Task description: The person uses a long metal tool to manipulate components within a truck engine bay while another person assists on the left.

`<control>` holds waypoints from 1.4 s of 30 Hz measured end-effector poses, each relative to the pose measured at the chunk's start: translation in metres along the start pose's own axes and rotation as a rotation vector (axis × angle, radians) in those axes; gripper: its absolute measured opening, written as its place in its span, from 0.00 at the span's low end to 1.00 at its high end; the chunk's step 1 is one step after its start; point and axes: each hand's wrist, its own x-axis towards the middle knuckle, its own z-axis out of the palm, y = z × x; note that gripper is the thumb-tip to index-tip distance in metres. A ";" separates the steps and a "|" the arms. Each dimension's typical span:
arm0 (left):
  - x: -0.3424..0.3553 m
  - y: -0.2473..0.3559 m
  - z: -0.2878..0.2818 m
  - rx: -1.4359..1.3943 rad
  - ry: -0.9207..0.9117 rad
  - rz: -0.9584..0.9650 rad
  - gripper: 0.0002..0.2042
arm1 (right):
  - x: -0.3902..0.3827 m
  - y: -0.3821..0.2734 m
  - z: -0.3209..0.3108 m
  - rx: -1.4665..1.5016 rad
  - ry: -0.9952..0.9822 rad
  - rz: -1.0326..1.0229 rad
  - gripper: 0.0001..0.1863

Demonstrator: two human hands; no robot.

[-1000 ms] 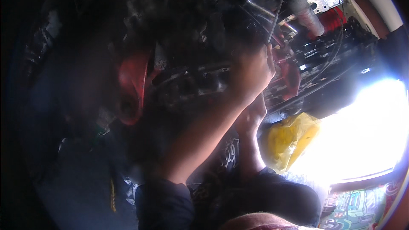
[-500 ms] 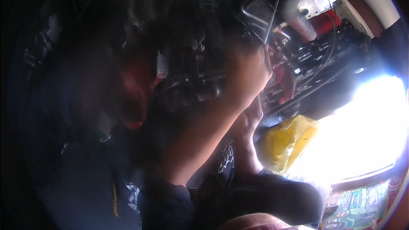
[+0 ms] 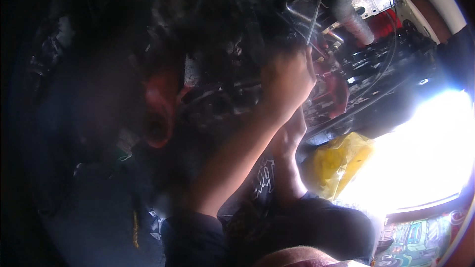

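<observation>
The left hand (image 3: pixel 288 81) curls by a thin rod (image 3: pixel 315 17) at its one o'clock, the right hand (image 3: pixel 293 131) at its five o'clock, neither grip's hold tellable, in seemingly close two-handed work that next calls for steadiness.

So I'm looking at a thin, shiny grey rod (image 3: pixel 315 17), pretty much straight, tilted with its top leaning right; can't tell from here where its bottom end goes.

Rough metal pipe (image 3: pixel 357 20) spotted at 2 o'clock; glossy, crinkled plastic bag (image 3: pixel 341 163) seen at 4; matt cloth sleeve (image 3: pixel 193 240) shown at 7.
</observation>
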 end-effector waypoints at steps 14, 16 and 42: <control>-0.031 -0.001 0.015 -0.091 -0.053 -0.079 0.09 | -0.025 0.034 -0.021 -0.029 0.018 0.044 0.27; -0.033 0.000 0.016 -0.072 -0.042 -0.064 0.09 | -0.026 0.051 -0.026 -0.167 0.064 -0.051 0.25; -0.012 0.010 0.003 -0.100 -0.246 -0.234 0.14 | -0.004 0.022 -0.021 -0.247 -0.043 -0.063 0.26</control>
